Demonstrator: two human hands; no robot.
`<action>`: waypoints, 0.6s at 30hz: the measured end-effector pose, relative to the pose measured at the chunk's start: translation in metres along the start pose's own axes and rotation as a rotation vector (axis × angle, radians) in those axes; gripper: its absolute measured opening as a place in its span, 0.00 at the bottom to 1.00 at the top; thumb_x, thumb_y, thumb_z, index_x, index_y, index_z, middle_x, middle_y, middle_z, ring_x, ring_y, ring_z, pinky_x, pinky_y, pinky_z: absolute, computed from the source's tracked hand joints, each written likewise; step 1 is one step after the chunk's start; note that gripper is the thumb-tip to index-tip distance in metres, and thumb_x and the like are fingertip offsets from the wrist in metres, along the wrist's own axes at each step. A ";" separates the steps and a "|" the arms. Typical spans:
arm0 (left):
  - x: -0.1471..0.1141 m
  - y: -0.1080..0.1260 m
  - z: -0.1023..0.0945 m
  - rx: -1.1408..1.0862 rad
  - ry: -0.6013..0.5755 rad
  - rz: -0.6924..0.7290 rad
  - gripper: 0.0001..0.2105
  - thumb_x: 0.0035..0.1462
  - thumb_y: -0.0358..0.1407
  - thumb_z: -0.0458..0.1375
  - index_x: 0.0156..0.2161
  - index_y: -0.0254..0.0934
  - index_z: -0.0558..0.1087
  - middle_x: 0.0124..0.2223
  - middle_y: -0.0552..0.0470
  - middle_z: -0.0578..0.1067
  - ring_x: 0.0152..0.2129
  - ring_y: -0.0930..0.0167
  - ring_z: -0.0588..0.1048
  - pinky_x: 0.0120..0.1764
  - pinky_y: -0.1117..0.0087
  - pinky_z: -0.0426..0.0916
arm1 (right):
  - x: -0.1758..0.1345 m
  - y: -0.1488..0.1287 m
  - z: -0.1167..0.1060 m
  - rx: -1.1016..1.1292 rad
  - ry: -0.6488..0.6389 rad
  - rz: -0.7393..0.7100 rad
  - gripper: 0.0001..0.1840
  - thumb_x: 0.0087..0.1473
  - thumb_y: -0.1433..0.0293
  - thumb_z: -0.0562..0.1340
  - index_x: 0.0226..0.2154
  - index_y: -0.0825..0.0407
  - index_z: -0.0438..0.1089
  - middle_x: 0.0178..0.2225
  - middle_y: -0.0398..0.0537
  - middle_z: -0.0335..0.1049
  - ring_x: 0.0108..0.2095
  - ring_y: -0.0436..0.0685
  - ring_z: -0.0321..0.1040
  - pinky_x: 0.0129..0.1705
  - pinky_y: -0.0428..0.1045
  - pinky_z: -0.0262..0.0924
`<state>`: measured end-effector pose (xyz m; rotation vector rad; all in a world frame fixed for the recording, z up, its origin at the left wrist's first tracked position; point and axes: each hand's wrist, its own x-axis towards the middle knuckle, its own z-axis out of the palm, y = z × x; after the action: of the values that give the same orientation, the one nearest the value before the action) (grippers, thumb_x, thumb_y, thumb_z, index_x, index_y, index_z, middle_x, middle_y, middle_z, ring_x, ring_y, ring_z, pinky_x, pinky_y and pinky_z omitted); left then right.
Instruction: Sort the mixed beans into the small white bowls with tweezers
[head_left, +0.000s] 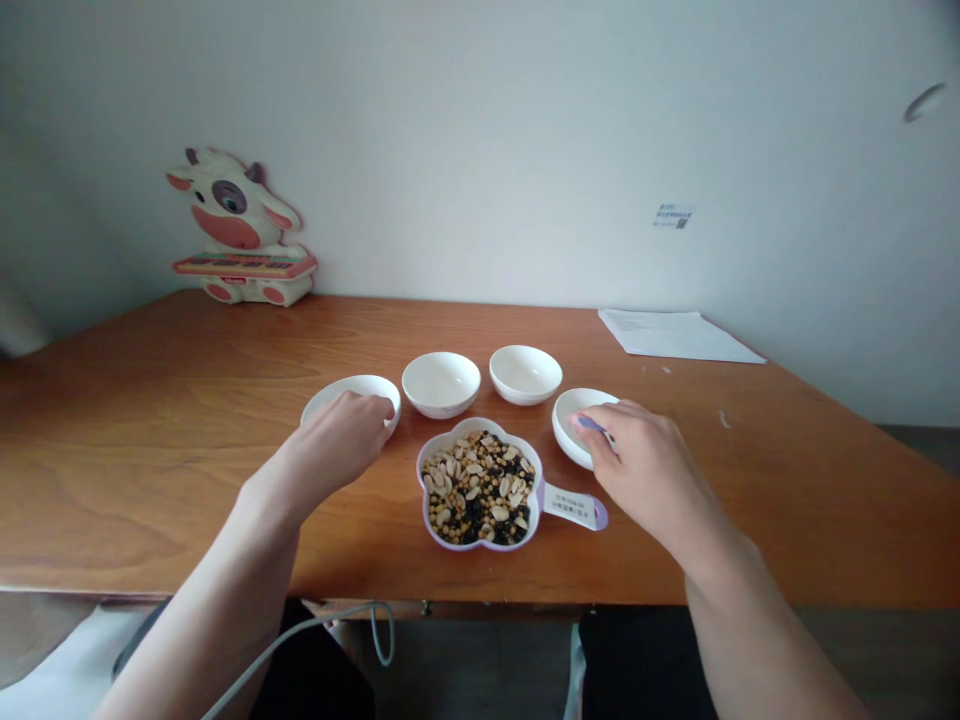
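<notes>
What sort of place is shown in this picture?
An indoor room, perhaps in a home or study; I cannot be sure. A wooden table by a pale wall holds a toy cow and some papers.

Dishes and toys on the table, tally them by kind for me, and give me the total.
White bowls: 4
Flower-shaped dish with a handle: 1
Cow toy: 1
Total: 6
</notes>
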<state>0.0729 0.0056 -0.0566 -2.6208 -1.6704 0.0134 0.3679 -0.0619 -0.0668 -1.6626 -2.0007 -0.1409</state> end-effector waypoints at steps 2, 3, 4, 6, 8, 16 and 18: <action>-0.002 0.002 0.003 -0.016 0.023 0.004 0.12 0.58 0.29 0.50 0.28 0.35 0.75 0.29 0.45 0.78 0.29 0.65 0.76 0.33 0.68 0.64 | 0.010 -0.013 -0.009 0.195 0.033 -0.036 0.15 0.63 0.69 0.54 0.34 0.52 0.75 0.33 0.51 0.76 0.34 0.57 0.72 0.37 0.50 0.62; -0.003 0.004 0.004 -0.027 0.038 0.004 0.13 0.58 0.29 0.49 0.28 0.36 0.75 0.29 0.46 0.78 0.29 0.65 0.76 0.33 0.68 0.65 | 0.016 -0.020 -0.013 0.298 0.022 -0.062 0.16 0.64 0.66 0.53 0.35 0.52 0.75 0.34 0.50 0.77 0.35 0.57 0.73 0.37 0.50 0.63; -0.005 0.005 0.004 -0.038 0.053 0.000 0.13 0.59 0.29 0.49 0.29 0.36 0.75 0.28 0.46 0.78 0.28 0.66 0.76 0.34 0.69 0.65 | 0.023 -0.027 -0.016 0.375 0.011 -0.081 0.19 0.66 0.62 0.52 0.33 0.52 0.75 0.34 0.51 0.76 0.37 0.57 0.73 0.39 0.50 0.63; -0.010 0.009 0.005 -0.059 0.089 -0.014 0.14 0.61 0.31 0.48 0.30 0.36 0.75 0.29 0.47 0.78 0.28 0.66 0.76 0.34 0.68 0.66 | 0.034 -0.039 -0.018 0.428 -0.027 -0.110 0.25 0.66 0.58 0.50 0.25 0.52 0.71 0.32 0.52 0.74 0.36 0.57 0.72 0.39 0.50 0.63; -0.015 0.015 0.005 -0.098 0.185 -0.031 0.12 0.63 0.32 0.49 0.36 0.36 0.75 0.34 0.46 0.79 0.33 0.65 0.76 0.36 0.67 0.67 | 0.042 -0.046 -0.014 0.445 -0.072 -0.083 0.28 0.66 0.56 0.49 0.22 0.52 0.68 0.31 0.52 0.73 0.35 0.56 0.71 0.37 0.50 0.63; -0.025 0.052 0.029 -0.695 0.508 0.324 0.08 0.64 0.28 0.53 0.45 0.39 0.71 0.42 0.49 0.75 0.38 0.71 0.74 0.40 0.70 0.72 | 0.036 -0.035 0.007 0.419 -0.360 0.042 0.26 0.65 0.55 0.52 0.21 0.52 0.63 0.23 0.42 0.65 0.23 0.49 0.63 0.27 0.47 0.55; -0.023 0.054 0.039 -0.739 0.459 0.412 0.11 0.62 0.26 0.53 0.47 0.38 0.71 0.45 0.47 0.74 0.42 0.69 0.73 0.44 0.67 0.72 | 0.032 -0.032 0.006 0.474 -0.390 0.026 0.24 0.65 0.58 0.53 0.22 0.52 0.65 0.26 0.42 0.67 0.26 0.48 0.65 0.31 0.46 0.57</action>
<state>0.1109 -0.0370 -0.0978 -3.0355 -1.0831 -1.3046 0.3330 -0.0388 -0.0498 -1.4778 -2.0671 0.6639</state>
